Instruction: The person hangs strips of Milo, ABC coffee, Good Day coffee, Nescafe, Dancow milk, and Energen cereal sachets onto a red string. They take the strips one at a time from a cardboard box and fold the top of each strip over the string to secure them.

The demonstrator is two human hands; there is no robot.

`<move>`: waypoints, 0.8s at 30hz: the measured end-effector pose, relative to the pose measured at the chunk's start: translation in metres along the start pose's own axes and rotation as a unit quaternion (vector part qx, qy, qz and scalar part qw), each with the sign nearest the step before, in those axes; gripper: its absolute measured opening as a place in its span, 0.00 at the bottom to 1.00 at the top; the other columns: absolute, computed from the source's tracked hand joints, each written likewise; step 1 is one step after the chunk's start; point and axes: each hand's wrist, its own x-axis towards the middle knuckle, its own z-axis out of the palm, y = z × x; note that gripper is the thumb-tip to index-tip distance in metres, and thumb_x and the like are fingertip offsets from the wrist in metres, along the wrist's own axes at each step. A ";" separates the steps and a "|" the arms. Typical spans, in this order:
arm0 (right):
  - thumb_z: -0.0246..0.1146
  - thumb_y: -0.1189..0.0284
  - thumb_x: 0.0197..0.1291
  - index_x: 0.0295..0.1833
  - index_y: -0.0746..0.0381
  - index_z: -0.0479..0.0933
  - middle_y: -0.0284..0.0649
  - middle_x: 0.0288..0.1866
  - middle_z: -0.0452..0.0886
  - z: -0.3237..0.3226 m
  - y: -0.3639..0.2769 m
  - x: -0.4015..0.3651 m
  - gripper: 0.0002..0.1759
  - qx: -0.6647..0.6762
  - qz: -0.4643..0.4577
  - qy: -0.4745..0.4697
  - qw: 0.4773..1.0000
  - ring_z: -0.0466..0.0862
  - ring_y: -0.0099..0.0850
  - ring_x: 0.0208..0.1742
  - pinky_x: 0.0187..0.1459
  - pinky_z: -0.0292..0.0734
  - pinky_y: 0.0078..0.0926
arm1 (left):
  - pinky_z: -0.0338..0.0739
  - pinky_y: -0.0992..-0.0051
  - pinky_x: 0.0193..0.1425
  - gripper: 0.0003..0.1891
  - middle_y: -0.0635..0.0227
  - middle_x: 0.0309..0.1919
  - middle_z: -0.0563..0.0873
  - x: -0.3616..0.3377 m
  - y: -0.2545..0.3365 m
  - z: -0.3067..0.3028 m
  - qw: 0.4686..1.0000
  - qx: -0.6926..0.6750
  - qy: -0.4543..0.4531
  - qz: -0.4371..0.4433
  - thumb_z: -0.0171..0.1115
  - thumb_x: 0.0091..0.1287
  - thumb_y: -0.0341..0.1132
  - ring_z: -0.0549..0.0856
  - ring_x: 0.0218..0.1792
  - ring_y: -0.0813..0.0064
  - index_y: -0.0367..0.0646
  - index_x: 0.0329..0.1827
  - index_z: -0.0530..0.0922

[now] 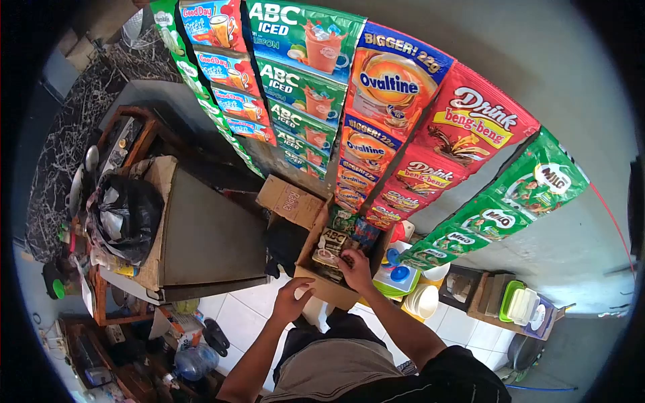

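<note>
An open cardboard box stands in front of my body, with packed sachets inside. My right hand reaches into it, its curled fingers at the edge of a brown and white ABC pack; whether they grip it is too small to tell. Beside the box's near left corner is my left hand, its thumb and fingers apart and nothing between them. Green and blue packs lie at the far side of the box. Above hang strips of ABC Iced, Ovaltine and Drink beng-beng sachets.
A grey cabinet with a black plastic bag on top stands to the left. White bowls and a blue-lidded container are right of the box. Milo strips hang at the right. A water bottle lies at lower left.
</note>
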 end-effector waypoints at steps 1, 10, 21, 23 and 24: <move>0.69 0.68 0.57 0.39 0.62 0.74 0.39 0.35 0.78 -0.005 -0.004 -0.003 0.12 0.067 0.046 -0.011 0.997 0.79 0.27 0.41 0.39 0.72 0.24 | 0.79 0.72 0.48 0.14 0.59 0.44 0.85 0.002 0.001 -0.001 1.000 -0.011 0.002 0.004 0.68 0.61 0.32 0.86 0.45 0.69 0.42 0.50 0.80; 0.60 0.77 0.66 0.39 0.61 0.65 0.27 0.31 0.69 -0.029 -0.072 -0.015 0.08 0.340 0.056 -0.018 0.939 0.68 0.14 0.34 0.35 0.62 0.14 | 0.77 0.72 0.53 0.18 0.63 0.45 0.84 0.015 0.027 -0.028 0.993 -0.098 -0.023 0.065 0.68 0.60 0.31 0.84 0.47 0.70 0.39 0.53 0.77; 0.60 0.70 0.67 0.40 0.58 0.75 0.21 0.28 0.68 0.011 -0.159 -0.046 0.04 0.407 0.102 0.137 0.897 0.65 0.12 0.30 0.31 0.57 0.12 | 0.75 0.79 0.49 0.15 0.69 0.39 0.83 0.013 0.010 -0.101 0.927 -0.350 -0.126 0.043 0.65 0.64 0.28 0.81 0.42 0.81 0.39 0.51 0.72; 0.61 0.71 0.67 0.41 0.58 0.76 0.22 0.28 0.69 0.020 -0.154 -0.052 0.03 0.383 0.113 0.158 0.903 0.65 0.13 0.31 0.34 0.60 0.14 | 0.75 0.82 0.48 0.10 0.69 0.40 0.83 0.011 0.014 -0.117 0.916 -0.362 -0.166 0.048 0.60 0.67 0.26 0.81 0.42 0.82 0.39 0.49 0.73; 0.61 0.71 0.66 0.42 0.59 0.77 0.23 0.31 0.73 0.026 -0.147 -0.056 0.03 0.380 0.105 0.174 0.902 0.70 0.14 0.35 0.39 0.64 0.14 | 0.75 0.83 0.48 0.09 0.70 0.40 0.83 0.008 0.020 -0.125 0.898 -0.399 -0.184 0.013 0.59 0.68 0.27 0.81 0.42 0.83 0.39 0.49 0.73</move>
